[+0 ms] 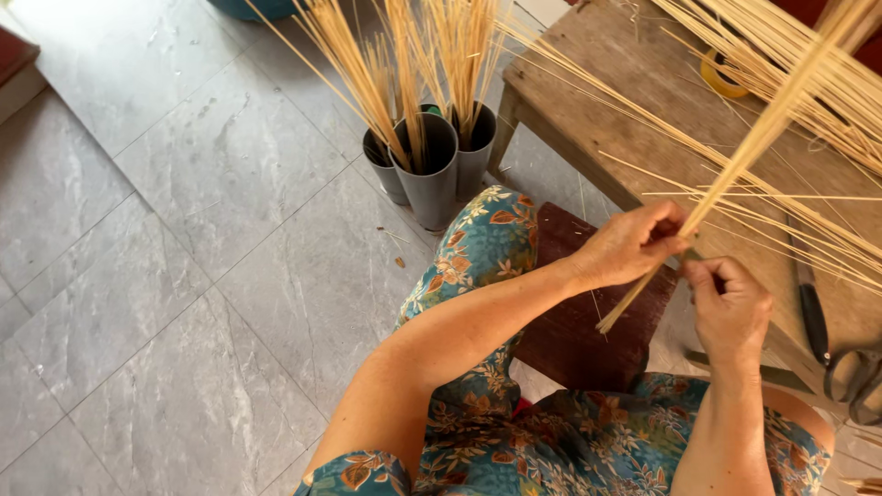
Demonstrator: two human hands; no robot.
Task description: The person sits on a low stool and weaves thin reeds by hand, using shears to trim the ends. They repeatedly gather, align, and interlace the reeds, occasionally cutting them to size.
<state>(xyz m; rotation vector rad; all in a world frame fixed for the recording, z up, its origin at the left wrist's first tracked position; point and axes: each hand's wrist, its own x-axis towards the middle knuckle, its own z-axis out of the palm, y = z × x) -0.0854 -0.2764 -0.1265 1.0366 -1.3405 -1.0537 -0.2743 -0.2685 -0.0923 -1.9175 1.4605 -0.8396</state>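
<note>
left hand [629,246]: fingers curled tight round a bundle of straw-coloured sticks [735,165], just off the wooden tabletop [606,101] edge | right hand [730,308]: fingers bent close below the bundle, seemingly pinching one stick, contact unclear | stick tops cut off by frame; scissors [841,358] on tabletop partly cropped

Three tubes [430,165] stand on the floor [184,276] left of the table [643,101], each with sticks [404,64] upright in it. Stool [574,321] sits between the knees, just before the table. Tape roll [721,78] lies on the table at the far side; scissors [841,354] at its near right edge. Stick bundle [735,170] slants across above the table, its lower end over the stool.
</note>
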